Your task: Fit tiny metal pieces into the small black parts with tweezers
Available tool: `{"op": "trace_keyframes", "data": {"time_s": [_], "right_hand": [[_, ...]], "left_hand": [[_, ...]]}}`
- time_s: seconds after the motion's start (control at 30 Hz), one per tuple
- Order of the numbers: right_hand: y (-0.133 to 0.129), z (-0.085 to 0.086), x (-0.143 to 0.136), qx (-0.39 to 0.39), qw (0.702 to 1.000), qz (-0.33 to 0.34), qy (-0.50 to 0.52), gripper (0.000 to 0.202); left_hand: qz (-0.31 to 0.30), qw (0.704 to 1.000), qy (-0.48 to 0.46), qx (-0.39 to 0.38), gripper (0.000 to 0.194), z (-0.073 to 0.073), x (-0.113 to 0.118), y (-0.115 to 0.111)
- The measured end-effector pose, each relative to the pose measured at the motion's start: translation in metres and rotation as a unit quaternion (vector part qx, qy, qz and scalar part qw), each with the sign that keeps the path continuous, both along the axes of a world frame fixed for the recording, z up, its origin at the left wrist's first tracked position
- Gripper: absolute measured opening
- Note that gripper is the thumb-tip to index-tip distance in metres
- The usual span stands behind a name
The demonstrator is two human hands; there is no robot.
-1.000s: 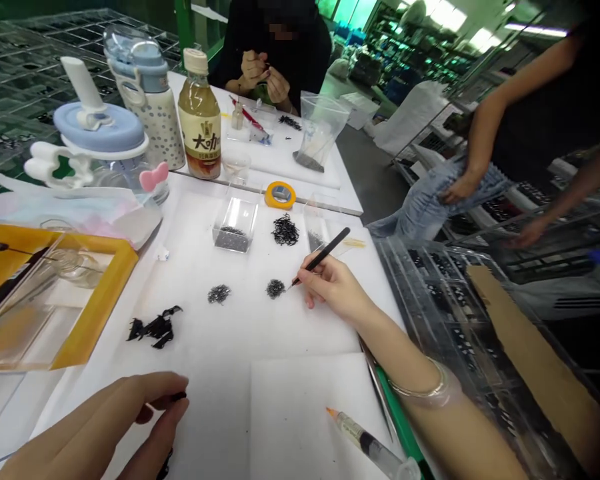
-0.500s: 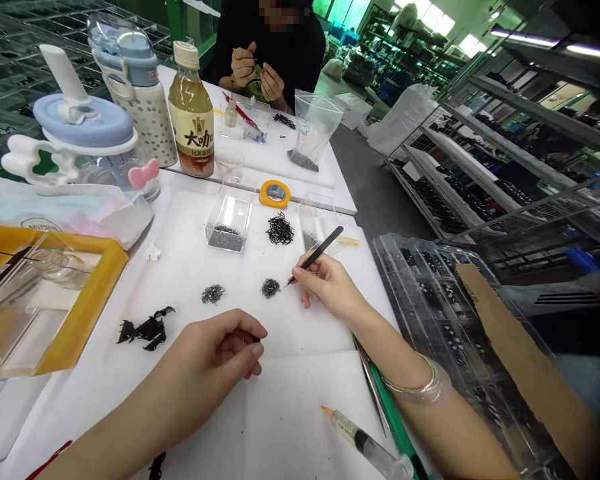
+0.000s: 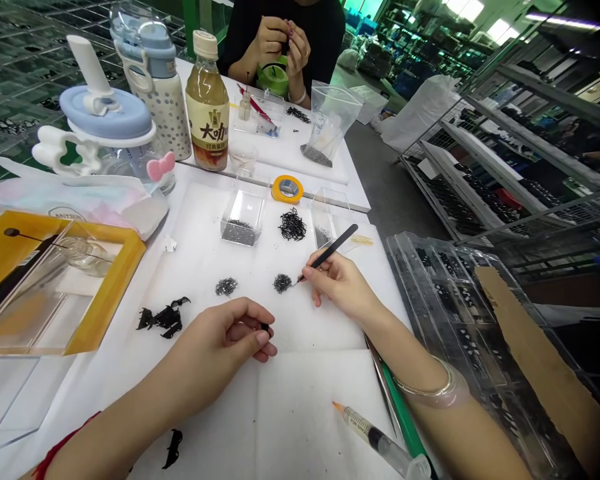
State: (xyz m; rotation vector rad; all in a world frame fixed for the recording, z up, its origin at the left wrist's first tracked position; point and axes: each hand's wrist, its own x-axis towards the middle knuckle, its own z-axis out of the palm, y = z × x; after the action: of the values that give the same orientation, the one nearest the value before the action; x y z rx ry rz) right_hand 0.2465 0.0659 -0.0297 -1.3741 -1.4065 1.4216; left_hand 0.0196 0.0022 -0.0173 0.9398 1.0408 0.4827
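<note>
My right hand (image 3: 341, 283) grips black tweezers (image 3: 334, 245) like a pen. Their tip is just right of a small heap of tiny dark metal parts (image 3: 283, 283) on the white sheet. My left hand (image 3: 235, 340) pinches a small black piece (image 3: 265, 327) between thumb and fingertips; most of it is hidden. A second heap of tiny parts (image 3: 227, 287) lies beyond my left hand. Left of that hand is a cluster of curved black pieces (image 3: 164, 318), and one more black piece (image 3: 173, 448) lies near my left forearm.
Clear boxes (image 3: 240, 223) of tiny parts, a black pile (image 3: 293, 225) and yellow tape (image 3: 287, 189) stand farther back. A syringe (image 3: 375, 437) lies at front right. Bottle (image 3: 209, 107), cups and yellow frame (image 3: 105, 293) fill the left. A co-worker's hands (image 3: 285, 47) are opposite.
The view has shifted, so the table appears farther right. Both my hands keep their holds, with the tweezer tip still beside the heap. The co-worker's hands have come up closer together.
</note>
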Motion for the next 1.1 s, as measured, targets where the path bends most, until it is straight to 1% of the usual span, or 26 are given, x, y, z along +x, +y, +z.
{"op": "trace_keyframes", "data": {"time_s": [0.2,0.37,0.77,1.03,1.1], "right_hand": [[0.0001,-0.0003,0.0006,0.006,1.0,0.003,0.0,0.031],[-0.0001,-0.0022,0.0022,0.013,1.0,0.003,0.001,0.029],[-0.0001,0.0,0.0018,0.014,1.0,0.009,-0.01,0.024],[0.0009,-0.002,0.0012,0.011,1.0,0.007,-0.001,0.024],[0.0016,-0.0001,0.0026,0.011,1.0,0.001,0.007,0.024]], "left_hand": [[0.008,1.0,0.005,-0.017,0.013,0.0022,-0.0011,0.0016],[0.018,0.999,-0.015,-0.034,0.014,-0.0002,-0.0013,0.0032],[0.044,0.996,-0.028,-0.069,0.005,-0.0015,-0.0023,0.0047],[0.051,0.995,-0.039,-0.074,0.008,-0.0026,-0.004,0.003],[0.055,0.995,-0.046,-0.074,0.008,-0.0035,-0.0036,0.0033]]}}
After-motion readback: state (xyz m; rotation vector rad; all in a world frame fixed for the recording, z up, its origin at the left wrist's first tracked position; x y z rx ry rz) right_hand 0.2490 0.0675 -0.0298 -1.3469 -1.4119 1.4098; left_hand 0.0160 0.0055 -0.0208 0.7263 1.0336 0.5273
